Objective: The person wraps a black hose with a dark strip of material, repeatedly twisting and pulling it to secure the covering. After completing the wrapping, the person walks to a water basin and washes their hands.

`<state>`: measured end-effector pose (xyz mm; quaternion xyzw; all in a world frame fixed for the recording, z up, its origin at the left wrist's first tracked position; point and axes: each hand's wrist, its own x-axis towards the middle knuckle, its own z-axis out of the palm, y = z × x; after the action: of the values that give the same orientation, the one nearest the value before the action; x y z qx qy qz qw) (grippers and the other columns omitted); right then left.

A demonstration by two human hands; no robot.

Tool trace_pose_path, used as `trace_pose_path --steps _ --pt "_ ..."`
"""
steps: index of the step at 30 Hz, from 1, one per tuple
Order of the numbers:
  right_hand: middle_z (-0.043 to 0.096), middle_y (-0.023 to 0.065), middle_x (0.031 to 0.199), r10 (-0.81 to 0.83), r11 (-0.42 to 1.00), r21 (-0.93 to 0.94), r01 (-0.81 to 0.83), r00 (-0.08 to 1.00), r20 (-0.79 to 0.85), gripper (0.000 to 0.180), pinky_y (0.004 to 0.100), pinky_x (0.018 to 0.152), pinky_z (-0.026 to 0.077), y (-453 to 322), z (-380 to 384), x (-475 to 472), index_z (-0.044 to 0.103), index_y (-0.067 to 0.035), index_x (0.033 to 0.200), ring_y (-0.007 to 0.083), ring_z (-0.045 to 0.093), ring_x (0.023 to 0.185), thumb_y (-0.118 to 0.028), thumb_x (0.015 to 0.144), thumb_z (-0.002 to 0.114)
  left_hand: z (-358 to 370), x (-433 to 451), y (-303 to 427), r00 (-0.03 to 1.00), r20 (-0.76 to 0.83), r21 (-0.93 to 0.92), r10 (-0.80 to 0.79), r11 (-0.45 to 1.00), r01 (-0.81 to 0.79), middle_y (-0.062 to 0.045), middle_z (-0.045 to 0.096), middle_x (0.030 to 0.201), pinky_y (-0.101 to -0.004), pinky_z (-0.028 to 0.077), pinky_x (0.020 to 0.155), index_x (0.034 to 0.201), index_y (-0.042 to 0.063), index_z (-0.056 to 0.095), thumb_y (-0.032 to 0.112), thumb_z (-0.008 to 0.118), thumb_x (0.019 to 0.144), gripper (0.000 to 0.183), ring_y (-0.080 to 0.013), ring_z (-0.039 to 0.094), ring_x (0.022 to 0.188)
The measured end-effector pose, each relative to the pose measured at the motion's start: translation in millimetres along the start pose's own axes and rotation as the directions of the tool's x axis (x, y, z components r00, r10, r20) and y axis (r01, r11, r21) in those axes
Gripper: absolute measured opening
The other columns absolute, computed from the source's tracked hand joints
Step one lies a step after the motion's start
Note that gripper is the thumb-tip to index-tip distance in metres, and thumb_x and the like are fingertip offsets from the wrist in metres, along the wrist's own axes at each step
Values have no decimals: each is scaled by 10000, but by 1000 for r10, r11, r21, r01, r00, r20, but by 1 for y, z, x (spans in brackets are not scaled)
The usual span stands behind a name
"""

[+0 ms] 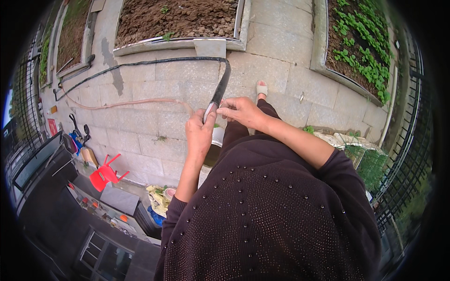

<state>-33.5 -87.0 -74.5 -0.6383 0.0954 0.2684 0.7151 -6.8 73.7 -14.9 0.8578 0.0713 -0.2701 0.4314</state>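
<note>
My left hand (199,133) grips the pale, whitish end piece (209,111) of a black hose (222,84), thumb on top. From there the black hose rises away from me, bends sharply and runs off to the left over the paving. My right hand (242,111) is beside the joint between the pale piece and the black hose, thumb and fingers drawn together. Whether its fingertips hold anything is hidden. A pinkish, see-through hose (140,102) comes in from the left and reaches my left hand, where its end is hard to make out.
A white bucket (217,136) with dark contents stands beside my legs, partly hidden. Beyond the stone paving (168,80) lie a bare soil bed (175,21) and a planted bed (362,45). A red plastic chair (104,174) is at the left. Metal fencing (404,168) runs along the right.
</note>
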Motion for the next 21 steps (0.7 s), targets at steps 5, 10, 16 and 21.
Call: trace_pose_path --steps 5,10,16,21 --pt "611 58 727 64 947 313 -78 996 56 321 261 600 492 9 9 4 610 16 801 117 581 647 -274 928 559 4 0 -6 1000 6 -131 -17 991 17 -88 540 585 -330 404 527 778 -45 588 195 571 851 251 -133 488 563" --pt "608 66 725 75 943 328 -54 996 -51 320 269 599 496 9 19 2 596 17 808 122 576 634 -251 953 498 4 1 -4 998 47 -193 -43 980 51 -52 527 585 -304 391 514 791 -43 588 166 553 855 222 -111 471 558" --pt "569 143 682 -211 950 -273 149 953 -217 232 355 589 471 -1 13 -2 515 25 735 273 571 609 -143 894 497 10 0 3 1000 16 -182 -15 983 18 -27 499 579 -298 369 494 815 -41 590 165 549 858 214 -97 448 543" --pt "522 177 671 -467 783 -502 367 880 -86 153 408 605 454 -8 4 -1 510 6 731 360 537 631 -122 811 531 15 3 -3 997 -35 -75 73 994 -76 -119 518 563 -350 394 510 833 -33 598 175 565 845 211 -197 497 515"
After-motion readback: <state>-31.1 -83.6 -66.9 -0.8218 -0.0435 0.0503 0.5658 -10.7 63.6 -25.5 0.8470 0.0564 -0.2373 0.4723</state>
